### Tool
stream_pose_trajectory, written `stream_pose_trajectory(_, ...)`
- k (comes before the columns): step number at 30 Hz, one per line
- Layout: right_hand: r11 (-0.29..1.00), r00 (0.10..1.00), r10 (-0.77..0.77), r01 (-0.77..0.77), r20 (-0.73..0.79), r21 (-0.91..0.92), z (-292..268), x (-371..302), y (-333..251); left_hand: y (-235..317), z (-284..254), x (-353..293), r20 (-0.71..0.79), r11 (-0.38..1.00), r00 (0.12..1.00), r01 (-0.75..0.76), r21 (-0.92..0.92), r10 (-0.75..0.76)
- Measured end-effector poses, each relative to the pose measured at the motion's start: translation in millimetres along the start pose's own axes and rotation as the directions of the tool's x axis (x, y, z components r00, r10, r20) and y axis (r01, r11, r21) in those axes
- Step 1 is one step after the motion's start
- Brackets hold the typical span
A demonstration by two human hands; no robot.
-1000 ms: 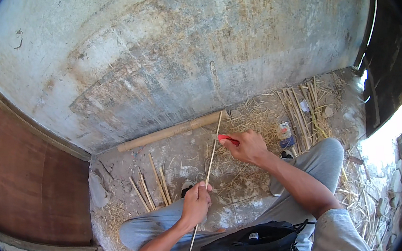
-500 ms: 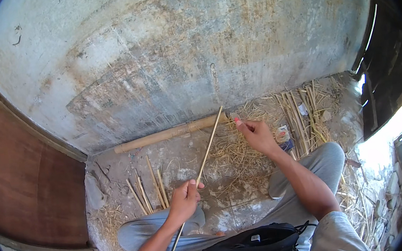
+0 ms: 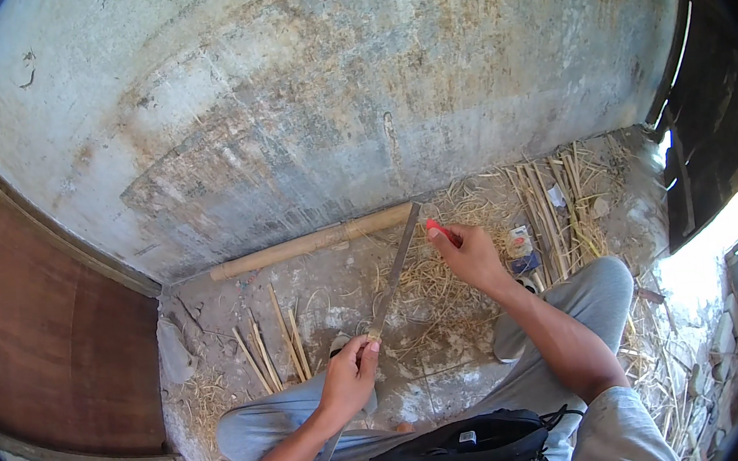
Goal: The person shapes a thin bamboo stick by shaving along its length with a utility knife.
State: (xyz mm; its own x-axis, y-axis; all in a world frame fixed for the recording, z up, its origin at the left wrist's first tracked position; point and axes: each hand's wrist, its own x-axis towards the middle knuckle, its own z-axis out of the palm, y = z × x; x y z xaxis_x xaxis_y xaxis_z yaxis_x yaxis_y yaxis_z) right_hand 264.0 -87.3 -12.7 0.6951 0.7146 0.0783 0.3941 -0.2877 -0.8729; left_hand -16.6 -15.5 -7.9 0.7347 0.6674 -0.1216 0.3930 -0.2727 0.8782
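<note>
My left hand (image 3: 349, 375) is closed around a long, thin bamboo strip (image 3: 400, 268). The strip slants from beside my left forearm up toward the wall, its dark, flat side showing, and its upper end is near the right end of a bamboo pole (image 3: 316, 243). My right hand (image 3: 474, 258), just right of that upper end, closes on a small red tool (image 3: 443, 233). Only its red part shows, so its kind is unclear. A gap separates the red tool from the strip. Pale curly shavings (image 3: 434, 291) lie on the floor below both hands.
Split bamboo pieces (image 3: 540, 212) lie at the right, with more sticks (image 3: 261, 359) at the left. A small packet (image 3: 520, 250) sits near my right forearm. A black bag (image 3: 465, 459) rests at my lap. The stained wall (image 3: 355, 97) stands ahead, a brown panel (image 3: 46, 327) at the left.
The bamboo strip has turned in my left hand, from its narrow pale edge to its dark, wider side. My right hand has shifted slightly, and more of the red tool shows.
</note>
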Motion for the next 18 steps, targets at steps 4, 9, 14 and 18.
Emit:
stream_pose_trajectory(4,1.0,0.995,0.008,-0.007,-0.101,0.016,-3,0,8,5,2,0,-0.002,0.999,1.0,-0.008,0.052,0.009)
stream_pose_trajectory(9,0.994,0.999,-0.009,0.005,-0.035,-0.113,-6,-3,3,6,2,0,0.008,0.996,1.0,-0.018,0.088,0.018)
stream_pose_trajectory(14,0.975,0.986,-0.165,0.162,-0.003,-0.155,-10,-8,-17,4,0,-1,0.006,0.99,0.999,-0.032,0.137,0.031)
stream_pose_trajectory(18,0.925,0.944,-0.318,0.29,-0.083,-0.246,-23,-8,-14,4,0,0,-0.031,0.99,0.999,-0.031,0.139,0.035)
